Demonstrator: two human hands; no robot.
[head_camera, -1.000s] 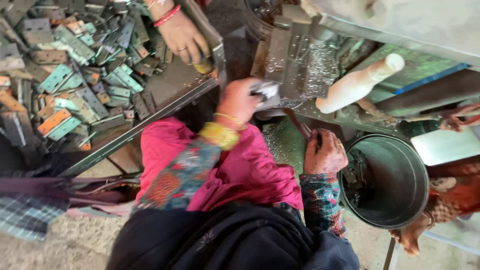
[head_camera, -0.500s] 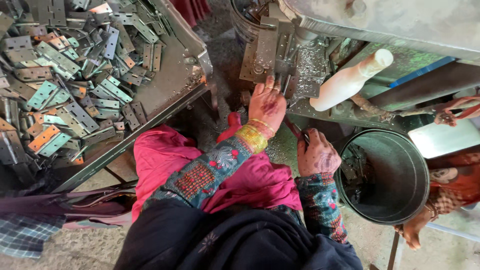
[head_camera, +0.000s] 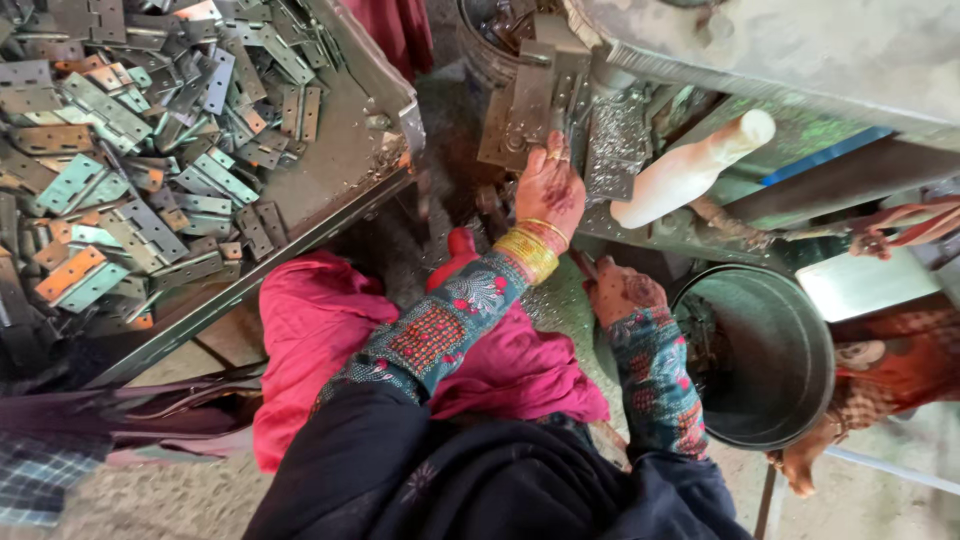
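— How much room do we have?
— Little. The bench (head_camera: 330, 190) heaped with hinges (head_camera: 150, 130) edges in at left, the metal bucket (head_camera: 770, 350) crowds near right.
— And our hands?
— Our left hand (head_camera: 548, 185) lies on the metal plate (head_camera: 530, 100) at the far machine, fingers (head_camera: 553, 150) pressed together. Our right hand (head_camera: 620, 292) is curled low; we cannot tell what it grips.
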